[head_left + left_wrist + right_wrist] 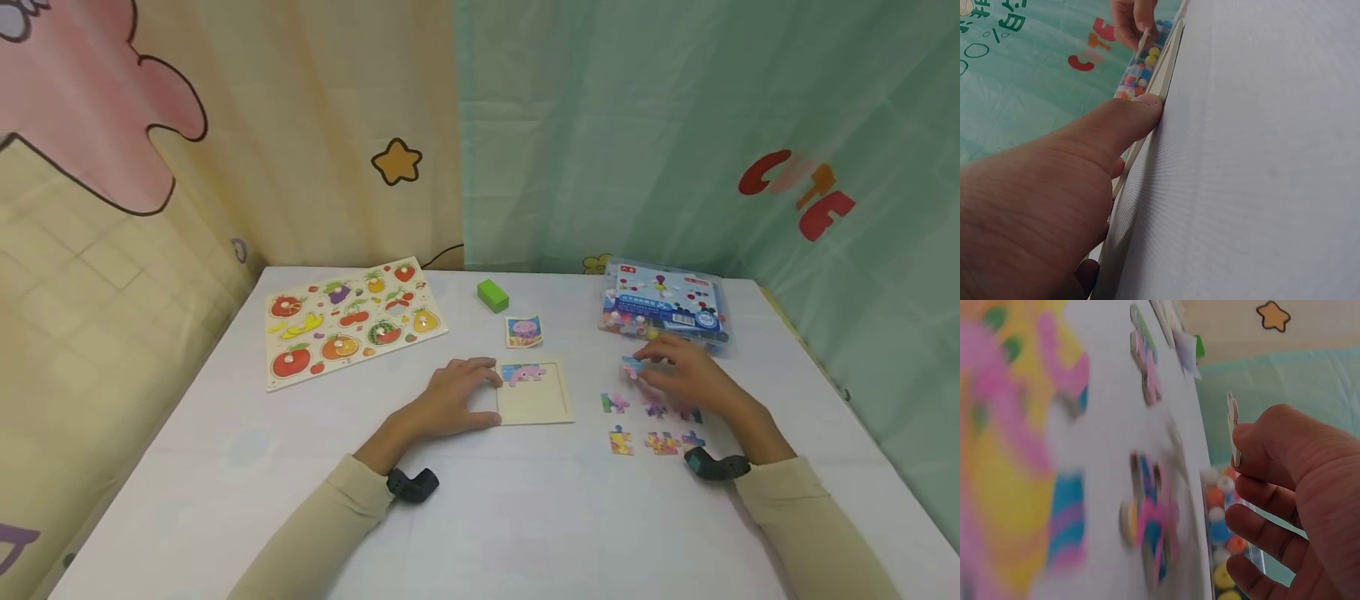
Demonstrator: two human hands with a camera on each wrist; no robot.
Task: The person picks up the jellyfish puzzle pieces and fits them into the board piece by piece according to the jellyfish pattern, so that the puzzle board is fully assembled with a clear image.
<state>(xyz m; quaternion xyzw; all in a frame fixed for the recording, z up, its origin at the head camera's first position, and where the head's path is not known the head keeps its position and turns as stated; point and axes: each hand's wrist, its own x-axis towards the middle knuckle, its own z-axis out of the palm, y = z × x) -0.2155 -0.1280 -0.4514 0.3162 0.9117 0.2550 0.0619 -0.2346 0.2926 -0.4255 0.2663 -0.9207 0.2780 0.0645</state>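
Observation:
My left hand rests at the left side of a pale wooden puzzle tray, its thumb and fingers touching the edge. In the tray's top left lie joined puzzle pieces with a pink animal on blue. Above the table, my right hand pinches a blue and pink puzzle piece between thumb and fingers; the right wrist view shows that piece edge-on. Below that hand lie several loose pieces in two rows, among them a yellow one and a green and pink one.
Behind the tray are a small picture card and a green block. A fruit puzzle board lies at the back left. At the back right, a clear plastic box of coloured beads stands close to my right hand.

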